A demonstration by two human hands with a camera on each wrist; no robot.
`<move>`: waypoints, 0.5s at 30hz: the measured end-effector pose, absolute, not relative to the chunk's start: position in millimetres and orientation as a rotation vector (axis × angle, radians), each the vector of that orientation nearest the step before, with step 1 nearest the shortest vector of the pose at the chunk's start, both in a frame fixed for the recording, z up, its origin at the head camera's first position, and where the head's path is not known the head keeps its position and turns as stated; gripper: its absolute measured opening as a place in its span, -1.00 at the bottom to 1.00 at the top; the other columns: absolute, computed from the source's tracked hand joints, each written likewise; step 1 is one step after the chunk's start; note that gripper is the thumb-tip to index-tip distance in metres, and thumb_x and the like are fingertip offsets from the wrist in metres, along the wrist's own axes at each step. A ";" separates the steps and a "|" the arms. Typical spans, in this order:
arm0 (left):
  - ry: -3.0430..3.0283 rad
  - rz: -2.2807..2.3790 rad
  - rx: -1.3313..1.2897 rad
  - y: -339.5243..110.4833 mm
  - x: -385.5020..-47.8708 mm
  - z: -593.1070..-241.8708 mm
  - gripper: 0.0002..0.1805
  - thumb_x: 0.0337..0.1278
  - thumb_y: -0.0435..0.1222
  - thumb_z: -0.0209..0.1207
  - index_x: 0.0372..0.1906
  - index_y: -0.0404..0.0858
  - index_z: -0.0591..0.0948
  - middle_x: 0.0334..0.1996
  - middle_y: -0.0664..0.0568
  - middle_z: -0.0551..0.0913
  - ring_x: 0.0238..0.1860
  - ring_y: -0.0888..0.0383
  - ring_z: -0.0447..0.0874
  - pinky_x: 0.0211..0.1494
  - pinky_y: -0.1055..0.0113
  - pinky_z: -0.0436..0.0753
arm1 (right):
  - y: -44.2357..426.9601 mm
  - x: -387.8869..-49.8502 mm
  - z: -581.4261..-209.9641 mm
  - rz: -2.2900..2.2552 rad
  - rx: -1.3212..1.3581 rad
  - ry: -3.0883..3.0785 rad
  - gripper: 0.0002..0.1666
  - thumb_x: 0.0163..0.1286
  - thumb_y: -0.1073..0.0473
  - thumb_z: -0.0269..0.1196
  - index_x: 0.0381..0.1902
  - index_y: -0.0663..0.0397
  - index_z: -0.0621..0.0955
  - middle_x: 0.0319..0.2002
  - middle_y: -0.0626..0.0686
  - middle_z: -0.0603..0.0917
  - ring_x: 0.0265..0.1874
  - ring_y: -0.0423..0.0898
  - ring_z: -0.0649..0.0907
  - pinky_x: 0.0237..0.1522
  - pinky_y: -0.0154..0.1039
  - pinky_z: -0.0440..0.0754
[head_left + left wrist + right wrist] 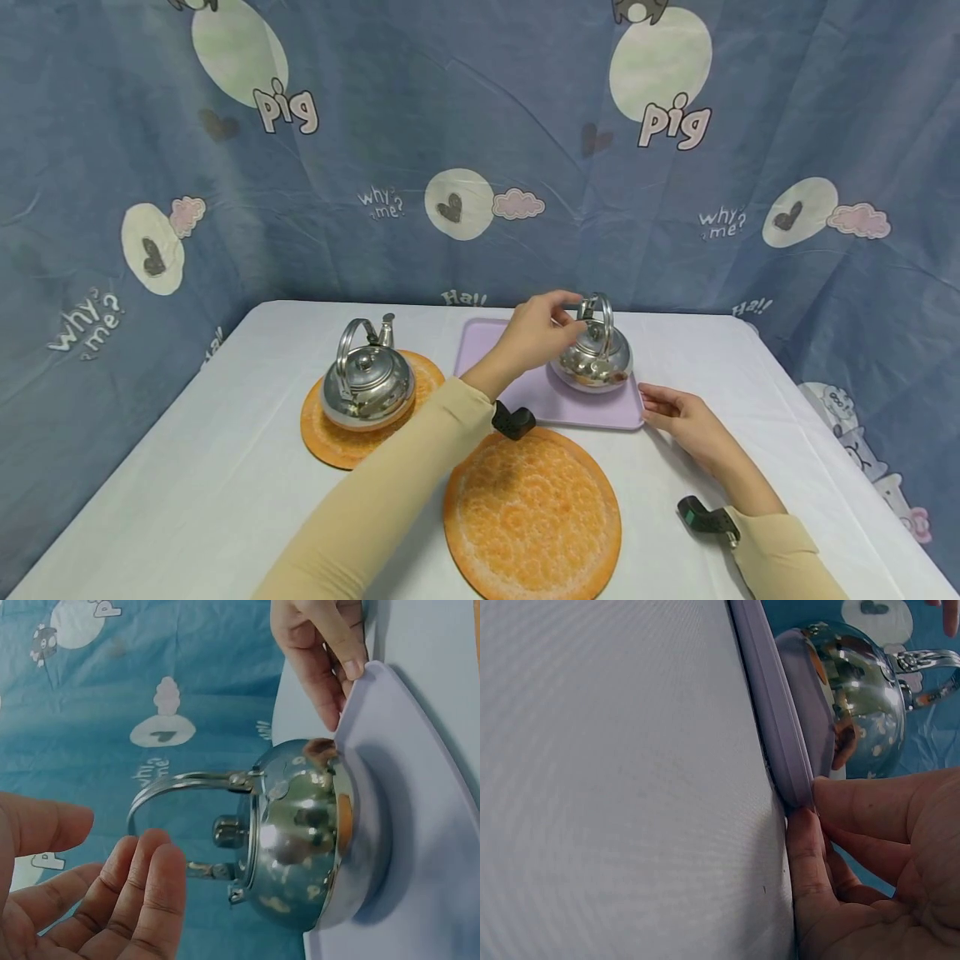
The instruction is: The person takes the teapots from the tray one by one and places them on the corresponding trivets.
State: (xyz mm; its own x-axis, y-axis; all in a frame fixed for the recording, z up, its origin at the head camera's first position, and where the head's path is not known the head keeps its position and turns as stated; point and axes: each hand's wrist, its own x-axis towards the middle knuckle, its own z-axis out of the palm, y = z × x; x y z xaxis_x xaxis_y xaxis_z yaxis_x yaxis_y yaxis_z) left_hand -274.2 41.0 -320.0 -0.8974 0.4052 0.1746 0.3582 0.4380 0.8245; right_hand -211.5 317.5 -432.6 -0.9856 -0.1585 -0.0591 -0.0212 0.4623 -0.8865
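Observation:
A shiny steel kettle (592, 371) stands upright on the right part of a lilac tray (570, 410), its arched handle (169, 782) raised. My left hand (536, 332) is beside that handle, fingers relaxed and bent a little, holding nothing; in the left wrist view a gap shows between the fingertips and the handle. My right hand (686, 421) pinches the tray's near right corner, thumb (862, 802) on the rim and fingers below it. Farther left, a second steel kettle (367, 392) rests on a round orange mat (322, 433).
Another round orange mat (536, 517) lies in front of the tray, partly under my left forearm. A white cloth (202, 483) covers the table, and a blue printed curtain (360, 250) hangs behind it. Each wrist wears a black camera mount (513, 419).

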 end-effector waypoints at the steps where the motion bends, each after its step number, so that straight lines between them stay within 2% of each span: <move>1: 2.607 1.493 0.687 43.3 -274.7 -320.5 -0.47 0.52 -0.21 0.26 0.50 -0.15 0.56 -0.15 -0.01 0.80 -0.25 0.07 0.84 -0.33 0.41 0.62 | 317.6 -211.7 -432.8 -1.550 -0.161 2.573 -0.32 0.61 0.34 0.23 0.53 0.60 0.32 0.40 0.54 0.52 0.06 -0.49 0.61 0.04 -0.67 0.58; 7: 2.548 1.535 0.626 55.2 -278.5 -322.5 -0.46 0.56 -0.20 0.26 0.52 -0.17 0.52 -0.08 -0.06 0.81 -0.15 -0.09 0.89 -0.25 0.38 0.74 | 317.4 -212.7 -433.3 -1.507 -0.143 2.601 -0.31 0.62 0.30 0.25 0.54 0.55 0.34 0.38 0.49 0.56 0.21 -0.19 0.65 0.02 -0.67 0.57; 15: 2.530 1.607 0.551 69.3 -283.3 -326.5 -0.48 0.53 -0.21 0.29 0.47 -0.23 0.56 -0.07 -0.08 0.84 -0.18 0.00 0.90 -0.19 0.33 0.81 | 318.1 -212.4 -433.4 -1.513 -0.148 2.602 -0.31 0.61 0.30 0.25 0.54 0.55 0.34 0.37 0.49 0.56 0.12 -0.35 0.61 0.02 -0.66 0.57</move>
